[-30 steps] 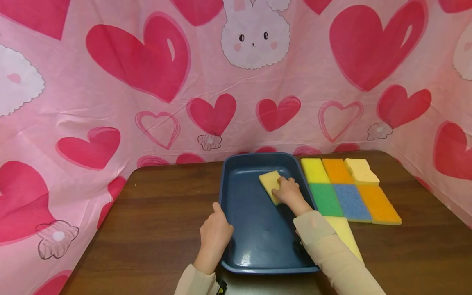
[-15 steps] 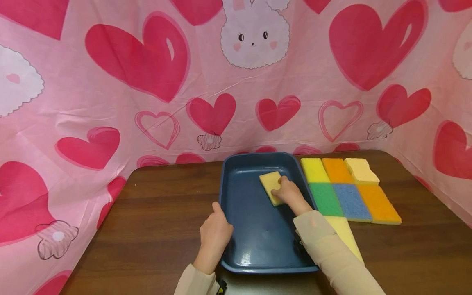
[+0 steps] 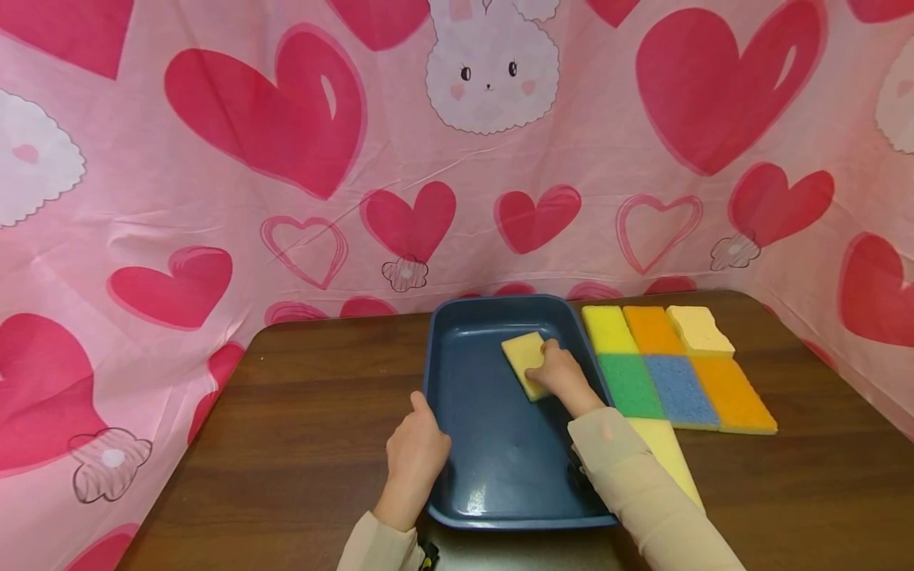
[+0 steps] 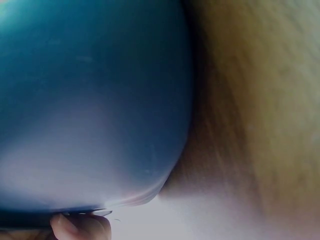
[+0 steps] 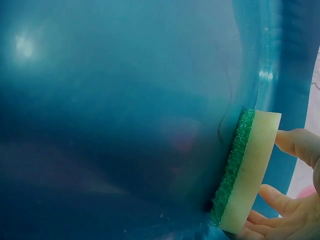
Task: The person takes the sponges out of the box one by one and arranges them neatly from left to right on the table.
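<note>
A deep, dark blue rectangular baking pan (image 3: 493, 468) stands on the wooden table. My left hand (image 3: 417, 452) grips its left rim; in the left wrist view only a few fingertips (image 4: 80, 227) show at the rim. Inside the pan, toward the far right, my right hand (image 3: 564, 377) holds a yellow sponge (image 3: 523, 350) against the bottom. The right wrist view shows the sponge's green scouring side (image 5: 232, 167) facing down on the pan, with the thumb and fingers on its pale yellow foam (image 5: 255, 165).
Right of the pan lie several sponges side by side: yellow (image 3: 610, 329), orange (image 3: 653, 331), green (image 3: 630, 386), blue (image 3: 681, 391) and another orange one (image 3: 735, 394). A cream wavy-edged sponge (image 3: 700, 331) lies behind. One pale yellow sponge (image 3: 667, 456) is partly under the right sleeve.
The sponge has slid very slightly toward me in the pan, and the right fingers have shifted a little on it. The left hand and pan stay in place.
</note>
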Demonstrator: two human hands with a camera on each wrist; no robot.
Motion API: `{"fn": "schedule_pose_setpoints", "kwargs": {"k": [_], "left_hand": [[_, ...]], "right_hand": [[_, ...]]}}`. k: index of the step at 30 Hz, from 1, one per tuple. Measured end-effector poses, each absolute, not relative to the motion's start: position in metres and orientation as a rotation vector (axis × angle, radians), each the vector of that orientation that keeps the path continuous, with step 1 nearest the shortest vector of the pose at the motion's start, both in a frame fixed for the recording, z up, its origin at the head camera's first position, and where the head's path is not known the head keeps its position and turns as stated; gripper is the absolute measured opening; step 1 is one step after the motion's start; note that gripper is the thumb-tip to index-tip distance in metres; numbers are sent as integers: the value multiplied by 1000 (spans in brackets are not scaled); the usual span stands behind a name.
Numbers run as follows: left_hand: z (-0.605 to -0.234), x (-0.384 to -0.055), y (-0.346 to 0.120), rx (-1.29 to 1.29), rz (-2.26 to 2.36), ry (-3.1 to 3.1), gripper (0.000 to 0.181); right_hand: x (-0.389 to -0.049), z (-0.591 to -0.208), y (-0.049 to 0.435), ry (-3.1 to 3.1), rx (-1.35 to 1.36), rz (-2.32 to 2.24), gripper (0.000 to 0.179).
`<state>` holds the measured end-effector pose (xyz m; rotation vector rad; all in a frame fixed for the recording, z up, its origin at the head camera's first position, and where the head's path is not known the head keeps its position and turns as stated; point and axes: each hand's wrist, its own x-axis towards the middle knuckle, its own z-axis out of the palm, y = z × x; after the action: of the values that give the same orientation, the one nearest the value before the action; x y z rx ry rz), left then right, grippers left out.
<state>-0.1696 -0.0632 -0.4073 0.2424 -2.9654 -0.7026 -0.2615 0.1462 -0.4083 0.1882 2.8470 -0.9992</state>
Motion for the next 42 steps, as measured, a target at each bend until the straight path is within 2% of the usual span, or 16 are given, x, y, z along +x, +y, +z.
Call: {"fn": "schedule_pose_setpoints", "kwargs": {"k": [16,26,42], "left_hand": [[-407,-169,-63,237,-699,-2958,40],[-407,-169,-63,239,-704,-2953,40],[-408,-169,-62,233,-692,-2950,38]], "right_hand": [[-260,-409,147,2848,188,-1006,72],[-260,-404,146,2899,228,-827,56],[-260,-403,146,2897,247,-884,60]]}}
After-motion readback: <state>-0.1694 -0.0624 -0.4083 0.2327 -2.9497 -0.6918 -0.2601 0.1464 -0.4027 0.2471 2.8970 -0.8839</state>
